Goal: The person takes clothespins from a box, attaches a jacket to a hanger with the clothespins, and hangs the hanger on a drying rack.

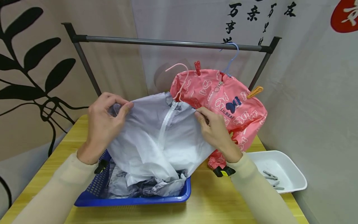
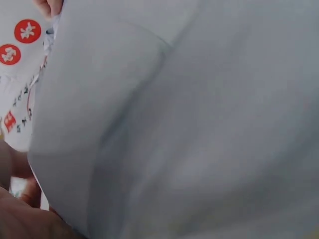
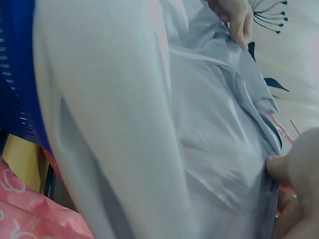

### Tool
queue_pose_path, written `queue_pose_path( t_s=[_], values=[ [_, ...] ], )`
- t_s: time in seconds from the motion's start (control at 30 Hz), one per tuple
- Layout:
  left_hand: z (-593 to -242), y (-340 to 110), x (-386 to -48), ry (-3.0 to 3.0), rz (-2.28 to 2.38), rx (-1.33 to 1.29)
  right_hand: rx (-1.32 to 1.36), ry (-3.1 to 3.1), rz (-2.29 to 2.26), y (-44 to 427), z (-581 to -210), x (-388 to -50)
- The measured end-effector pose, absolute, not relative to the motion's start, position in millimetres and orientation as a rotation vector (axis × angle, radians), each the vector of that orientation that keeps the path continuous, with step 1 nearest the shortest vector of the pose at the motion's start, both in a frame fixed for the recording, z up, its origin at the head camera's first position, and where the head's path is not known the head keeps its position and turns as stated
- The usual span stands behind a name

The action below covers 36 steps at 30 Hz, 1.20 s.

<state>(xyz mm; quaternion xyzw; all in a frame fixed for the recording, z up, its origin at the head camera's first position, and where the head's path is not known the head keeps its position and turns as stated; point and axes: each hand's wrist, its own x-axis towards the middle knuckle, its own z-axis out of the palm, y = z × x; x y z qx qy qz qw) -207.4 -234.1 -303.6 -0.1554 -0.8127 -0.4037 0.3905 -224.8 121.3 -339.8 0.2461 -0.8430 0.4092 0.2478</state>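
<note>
A light grey jacket (image 1: 184,133) with a white zipper (image 1: 167,123) is held up above a blue basket (image 1: 131,201). Its left-side shoulder is pinched between thumb and fingers of my left hand (image 1: 104,124). My right hand (image 1: 216,132) pinches the shoulder on the other side. A pink hanger (image 1: 185,79) pokes up through the jacket's neck, its hook off the rail; the rest is hidden by cloth. In the left wrist view, grey fabric fills most of the picture. The right wrist view shows my right thumb (image 3: 278,169) on the jacket's edge.
Behind, a pink jacket (image 1: 243,115) hangs by a blue hanger (image 1: 233,57) from a dark metal rail (image 1: 167,42), with a red clip (image 1: 197,68) and an orange clip (image 1: 255,92) on it. A white tray (image 1: 296,177) with several grey clips stands at right on the wooden table (image 1: 218,202).
</note>
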Motion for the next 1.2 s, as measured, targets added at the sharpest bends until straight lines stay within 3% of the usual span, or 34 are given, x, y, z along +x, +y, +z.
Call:
queue_pose_path(
  t_s=[0.27, 0.73, 1.2],
  values=[
    [-297.4, -241.1, -206.0, -2.137, -0.931, -0.658, 0.659, -2.277, 1.204, 128.6, -339.1, -231.6],
    [-277.5, -255.6, -199.8, -2.388, -0.437, -0.886, 0.716, -2.212, 1.260, 131.7, -343.8, -229.8],
    [-288.8, -259.3, -191.3, -2.261, -0.407, -0.912, 0.742, -2.331, 1.161, 158.8, -334.3, -213.6]
  ],
)
